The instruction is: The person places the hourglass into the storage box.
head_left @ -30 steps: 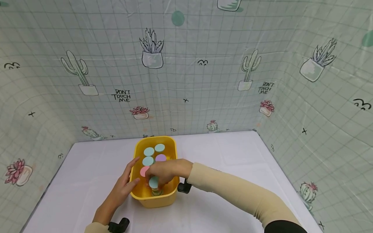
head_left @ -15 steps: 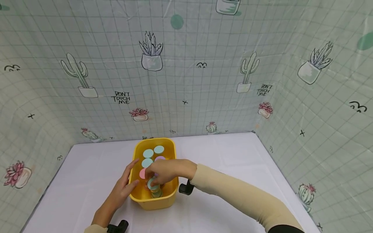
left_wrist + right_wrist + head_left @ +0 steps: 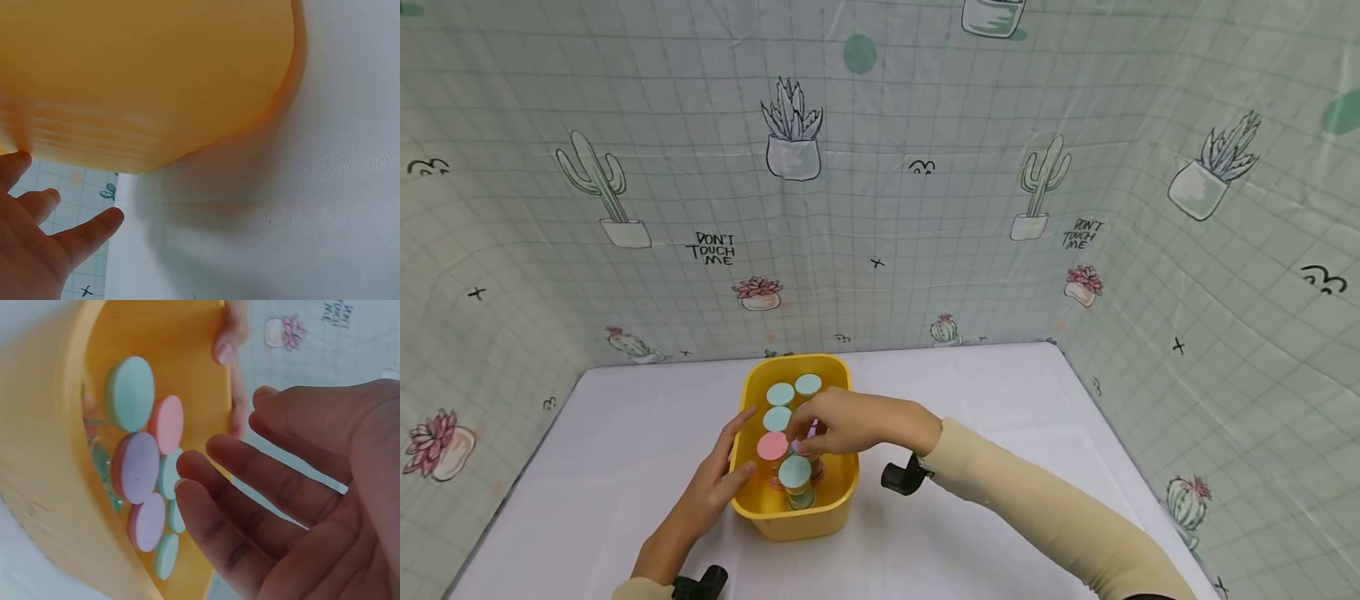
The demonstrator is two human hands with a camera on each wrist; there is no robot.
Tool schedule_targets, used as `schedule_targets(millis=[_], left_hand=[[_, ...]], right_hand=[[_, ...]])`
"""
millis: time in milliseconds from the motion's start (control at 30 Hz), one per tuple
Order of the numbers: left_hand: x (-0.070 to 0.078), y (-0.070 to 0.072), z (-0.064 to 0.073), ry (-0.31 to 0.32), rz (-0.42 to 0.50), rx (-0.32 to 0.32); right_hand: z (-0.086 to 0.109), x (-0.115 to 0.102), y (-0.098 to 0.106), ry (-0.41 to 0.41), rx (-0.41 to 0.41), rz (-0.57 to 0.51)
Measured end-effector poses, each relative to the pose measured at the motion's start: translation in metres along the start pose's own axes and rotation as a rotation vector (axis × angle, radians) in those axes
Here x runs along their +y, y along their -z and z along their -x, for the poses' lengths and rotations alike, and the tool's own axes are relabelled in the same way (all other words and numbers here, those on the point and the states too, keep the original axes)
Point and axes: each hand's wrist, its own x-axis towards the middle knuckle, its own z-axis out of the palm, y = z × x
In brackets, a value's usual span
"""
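Observation:
A yellow plastic bin (image 3: pixel 801 527) holds several small clear jars with round lids. The nearest jar (image 3: pixel 794 472) has a mint lid, and behind it to the left is one with a pink lid (image 3: pixel 772 446). Two purple lids (image 3: pixel 135 468) show in the right wrist view, partly covered by the hand in the head view. My left hand (image 3: pixel 715 483) rests along the bin's left rim with fingers spread. Over the bin hovers my right hand (image 3: pixel 850 421), its fingers loosely bent and holding nothing, as the right wrist view (image 3: pixel 294 500) confirms.
The bin stands on a white-covered table (image 3: pixel 970 433). Behind and at both sides hangs a gridded cloth (image 3: pixel 880 208) printed with cacti. Other mint-lidded jars (image 3: pixel 780 394) stand toward the bin's far end.
My right hand has let go of the near mint-lidded jar, which now stands free in the bin. The hand has risen and shifted right; my left hand stays at the rim.

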Motion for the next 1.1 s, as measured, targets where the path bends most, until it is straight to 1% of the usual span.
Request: schedule_targets(millis=[200, 300, 367, 567, 767, 900, 1000, 1100], left_hand=[[-0.001, -0.003, 0.004, -0.003, 0.025, 0.019], [-0.001, -0.004, 0.004, -0.003, 0.028, 0.029], [0.000, -0.005, 0.005, 0.004, 0.025, 0.028], [-0.002, -0.006, 0.005, 0.032, 0.014, 0.018], [-0.004, -0.003, 0.003, 0.020, -0.005, 0.009], [-0.001, 0.001, 0.001, 0.022, -0.056, -0.011], [0.003, 0.006, 0.000, 0.051, -0.116, -0.037], [0.004, 0.014, 0.000, 0.063, -0.143, -0.057]], right_hand=[[0.005, 0.004, 0.006, 0.038, 0.044, -0.018], [0.009, 0.007, 0.009, 0.053, 0.083, -0.030], [0.014, 0.011, 0.010, 0.045, 0.116, -0.032], [0.034, 0.026, 0.014, -0.015, 0.228, -0.049], [0.058, 0.044, 0.020, -0.058, 0.340, -0.062], [0.079, 0.061, 0.022, -0.096, 0.429, -0.044], [0.098, 0.074, 0.022, -0.143, 0.486, -0.039], [0.117, 0.088, 0.021, -0.207, 0.547, -0.041]])
